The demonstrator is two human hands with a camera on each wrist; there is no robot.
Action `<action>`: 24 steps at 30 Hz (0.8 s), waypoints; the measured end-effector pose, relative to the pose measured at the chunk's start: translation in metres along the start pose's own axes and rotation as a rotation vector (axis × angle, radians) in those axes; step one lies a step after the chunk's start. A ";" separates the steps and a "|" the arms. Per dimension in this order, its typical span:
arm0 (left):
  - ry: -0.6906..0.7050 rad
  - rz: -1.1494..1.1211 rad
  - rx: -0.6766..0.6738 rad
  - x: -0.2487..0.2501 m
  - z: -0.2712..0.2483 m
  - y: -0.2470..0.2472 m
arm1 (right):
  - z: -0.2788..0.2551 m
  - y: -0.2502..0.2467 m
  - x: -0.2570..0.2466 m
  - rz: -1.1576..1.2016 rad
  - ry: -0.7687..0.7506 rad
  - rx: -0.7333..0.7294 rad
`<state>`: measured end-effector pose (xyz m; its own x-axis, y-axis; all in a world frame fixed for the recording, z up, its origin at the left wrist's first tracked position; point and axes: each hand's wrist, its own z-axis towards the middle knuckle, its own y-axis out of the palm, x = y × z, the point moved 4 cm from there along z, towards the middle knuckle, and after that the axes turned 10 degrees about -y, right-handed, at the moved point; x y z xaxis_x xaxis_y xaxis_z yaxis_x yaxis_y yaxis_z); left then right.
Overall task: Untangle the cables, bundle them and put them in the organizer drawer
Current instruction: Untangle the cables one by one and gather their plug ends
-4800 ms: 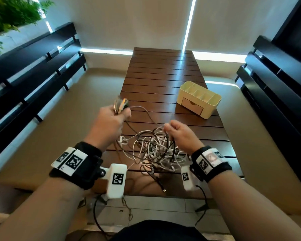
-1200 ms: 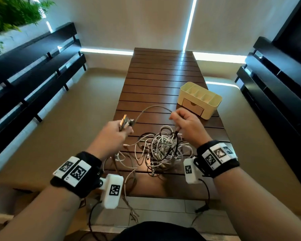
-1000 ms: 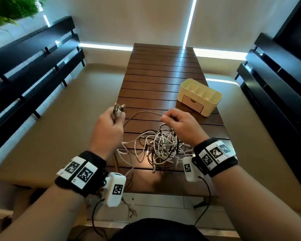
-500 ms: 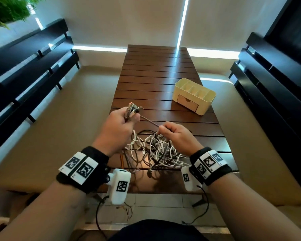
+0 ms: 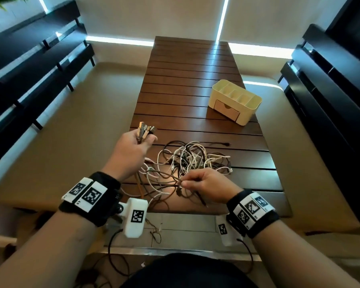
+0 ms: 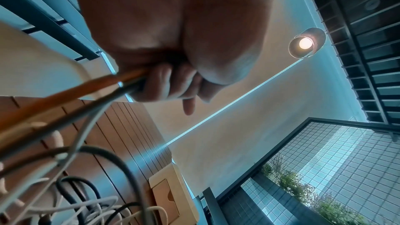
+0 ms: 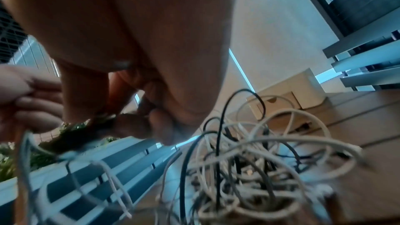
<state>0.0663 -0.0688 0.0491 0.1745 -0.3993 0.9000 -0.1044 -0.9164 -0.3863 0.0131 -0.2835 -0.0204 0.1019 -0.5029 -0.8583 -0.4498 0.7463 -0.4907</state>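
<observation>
A tangle of white, grey and black cables [image 5: 192,161] lies on the near part of the slatted wooden table [image 5: 187,75]. My left hand [image 5: 133,146] is raised at the pile's left and grips several cable ends, whose plugs [image 5: 144,129] stick up above the fist. In the left wrist view the gripped cables [image 6: 71,91] run down from my curled fingers [image 6: 164,85]. My right hand [image 5: 200,183] is at the near side of the pile and pinches dark cables [image 5: 178,182] between thumb and fingertips. The cream organizer [image 5: 234,101] stands far right, its small drawer [image 5: 227,110] closed.
Dark slatted benches [image 5: 29,65] run along the left, and another dark bench [image 5: 330,84] along the right. The far half of the table carries only the organizer. A thin black cable end [image 5: 222,144] lies loose beyond the pile.
My right hand has dropped from the top of the pile toward me and now pinches dark cables at its near edge. My left hand has kept hold of the plug ends throughout.
</observation>
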 end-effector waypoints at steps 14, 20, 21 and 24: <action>-0.031 -0.169 -0.181 0.002 -0.051 0.009 | -0.039 0.005 0.008 -0.497 0.255 -0.370; 0.013 -0.222 -0.211 0.024 -0.065 0.014 | -0.021 0.022 -0.045 -0.237 -0.027 -0.169; 0.021 -0.229 -0.212 0.026 -0.066 0.015 | -0.018 0.027 -0.049 -0.237 -0.066 -0.134; 0.027 -0.232 -0.198 0.026 -0.067 0.014 | -0.013 0.031 -0.061 -0.187 -0.191 0.011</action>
<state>0.0035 -0.0905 0.0805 0.1898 -0.1764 0.9658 -0.2538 -0.9591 -0.1253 -0.0186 -0.2357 0.0186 0.3486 -0.5413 -0.7651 -0.3983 0.6534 -0.6437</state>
